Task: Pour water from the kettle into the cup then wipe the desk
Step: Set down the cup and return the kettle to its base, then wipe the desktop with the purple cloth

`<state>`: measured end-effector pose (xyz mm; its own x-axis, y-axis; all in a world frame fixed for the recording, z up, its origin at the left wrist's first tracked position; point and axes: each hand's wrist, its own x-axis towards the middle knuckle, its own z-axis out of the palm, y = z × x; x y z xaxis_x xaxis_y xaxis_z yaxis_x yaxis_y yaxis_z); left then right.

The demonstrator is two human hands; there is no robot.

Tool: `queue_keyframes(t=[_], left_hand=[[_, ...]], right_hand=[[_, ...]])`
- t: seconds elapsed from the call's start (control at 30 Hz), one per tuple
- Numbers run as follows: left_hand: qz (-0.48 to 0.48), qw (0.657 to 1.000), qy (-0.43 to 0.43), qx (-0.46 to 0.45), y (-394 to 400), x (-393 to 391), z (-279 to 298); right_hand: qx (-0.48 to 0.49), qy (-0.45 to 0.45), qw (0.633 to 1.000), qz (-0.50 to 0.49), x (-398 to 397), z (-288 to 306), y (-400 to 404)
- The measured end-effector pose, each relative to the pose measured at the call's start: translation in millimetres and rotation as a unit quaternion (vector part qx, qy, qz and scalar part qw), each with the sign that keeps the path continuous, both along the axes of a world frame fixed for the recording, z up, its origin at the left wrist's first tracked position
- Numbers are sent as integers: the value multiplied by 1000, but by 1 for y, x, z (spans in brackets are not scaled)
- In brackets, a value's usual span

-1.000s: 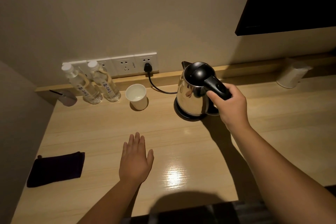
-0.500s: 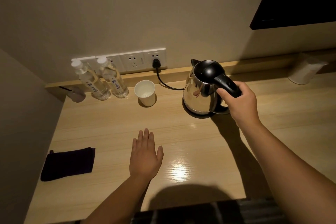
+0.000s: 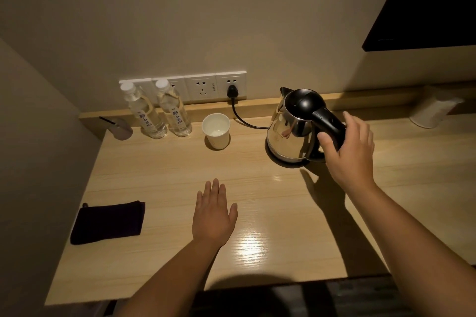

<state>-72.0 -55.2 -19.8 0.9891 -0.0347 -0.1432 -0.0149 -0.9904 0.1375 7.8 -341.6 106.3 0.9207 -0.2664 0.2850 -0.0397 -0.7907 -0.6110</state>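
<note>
My right hand (image 3: 353,152) is spread loose around the kettle (image 3: 296,128) handle, fingers apart, thumb at the handle, not clamped. The kettle stands upright on its base near the counter's (image 3: 164,183) back edge, spout toward the wall and left, handle toward me and right. The cup (image 3: 216,131) stands upright left of it, mouth up, well apart. My left hand (image 3: 213,211) lies flat, fingers together, mid-counter. The cloth (image 3: 108,221) lies near the left edge.

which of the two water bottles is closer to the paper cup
The right-hand water bottle; it stands beside the paper cup, while the left bottle sits farther away.
</note>
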Motion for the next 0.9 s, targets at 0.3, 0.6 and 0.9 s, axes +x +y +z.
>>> queue_keyframes(t=[0.3,0.6,0.9], left_hand=[[-48,999,24,4,25,-14,11],[-48,998,25,21,89,-70,16],[-35,999,32,20,135,-94,7]], right_hand=[[-228,83,957,159,-71,-52,71],[-258,170,894,324,-118,-93,158],[-283,202,867,357,-134,-113,216]])
